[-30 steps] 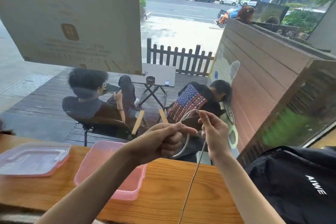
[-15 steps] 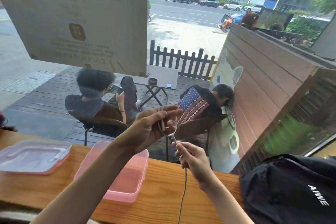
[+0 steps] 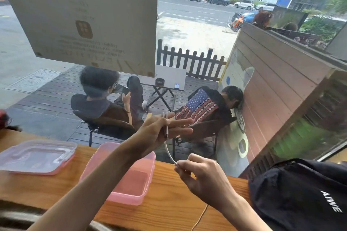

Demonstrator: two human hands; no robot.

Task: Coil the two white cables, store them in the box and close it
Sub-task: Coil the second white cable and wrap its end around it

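Observation:
My left hand [image 3: 161, 133] is raised above the wooden counter and holds the coiled turns of a white cable [image 3: 169, 151] between thumb and fingers. From there the cable runs down to my right hand [image 3: 202, 176], which pinches it lower and nearer to me. Its free length trails down across the counter below my right wrist. The open pink box [image 3: 120, 172] stands on the counter under my left forearm. Its clear lid [image 3: 35, 155] lies apart at the far left. A second white cable is not visible.
A black bag [image 3: 300, 195] with white lettering fills the counter's right end. The wooden counter [image 3: 169, 202] runs along a window just behind the box; people sit outside beyond the glass. A paper sign [image 3: 84, 17] hangs on the window at upper left.
My right hand has dropped from beside the left hand down toward the counter, sliding along the cable. My left hand stays raised with the coil. The camera view tilted slightly.

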